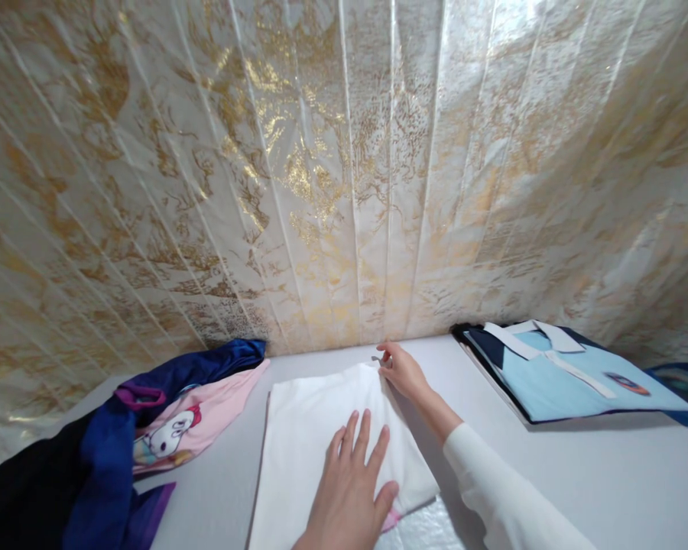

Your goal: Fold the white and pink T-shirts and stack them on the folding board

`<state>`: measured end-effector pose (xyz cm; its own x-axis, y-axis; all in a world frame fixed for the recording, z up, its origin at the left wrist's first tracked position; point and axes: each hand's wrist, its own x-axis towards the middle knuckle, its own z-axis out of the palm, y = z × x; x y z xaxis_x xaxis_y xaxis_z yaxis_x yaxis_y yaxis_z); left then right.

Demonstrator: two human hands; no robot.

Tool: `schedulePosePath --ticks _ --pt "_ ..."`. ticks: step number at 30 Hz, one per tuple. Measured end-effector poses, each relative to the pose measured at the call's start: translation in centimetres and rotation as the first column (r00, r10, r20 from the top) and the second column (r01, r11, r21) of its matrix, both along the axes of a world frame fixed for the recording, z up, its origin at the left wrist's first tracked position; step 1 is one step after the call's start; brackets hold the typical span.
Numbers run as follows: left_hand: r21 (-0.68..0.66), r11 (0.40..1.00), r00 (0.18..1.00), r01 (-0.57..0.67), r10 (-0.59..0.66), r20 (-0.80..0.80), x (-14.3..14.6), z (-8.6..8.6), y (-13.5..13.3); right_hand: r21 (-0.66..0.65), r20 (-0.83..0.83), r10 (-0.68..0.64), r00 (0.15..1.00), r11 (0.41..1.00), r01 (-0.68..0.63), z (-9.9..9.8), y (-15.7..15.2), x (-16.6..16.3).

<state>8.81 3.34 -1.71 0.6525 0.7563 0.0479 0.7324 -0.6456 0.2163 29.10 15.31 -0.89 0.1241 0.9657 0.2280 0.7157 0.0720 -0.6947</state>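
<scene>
A folded white garment (298, 428) lies on the table in front of me. Flat on its middle rests my left hand (352, 481), palm down with the fingers spread. A small patch of pink print (391, 521) shows beside the left thumb. At the garment's far right corner, the fingers of my right hand (401, 368) are bent together in a pinch on the edge. A small grey bit (377, 359) sticks out by those fingertips; what it is I cannot make out. A white sleeve (507, 489) covers the right forearm.
Left lies a loose heap: a dark blue and black garment (100, 458) and a pink garment (206, 416) with a cartoon print. Folded clothes stand stacked on the right, a light blue polo shirt (585, 382) on top. A gold-patterned curtain (321, 191) hangs behind the pale table (579, 473).
</scene>
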Motion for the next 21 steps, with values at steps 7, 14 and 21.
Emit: schedulePosePath --ticks 7,14,21 --pt "-0.027 0.999 0.999 -0.029 0.03 0.03 0.4 -0.1 0.2 0.119 0.056 0.137 0.989 0.983 -0.143 -2.7 -9.1 -4.7" --pt "0.226 0.931 0.956 -0.286 0.295 -0.004 -5.6 -0.9 2.6 -0.013 0.509 0.176 0.843 0.98 -0.196 -4.2 -12.5 -5.2" --pt "0.258 0.849 0.869 -0.46 0.49 -0.062 -8.2 -0.3 4.1 -0.104 0.598 0.143 0.788 0.989 -0.101 -2.6 -12.6 -6.1"
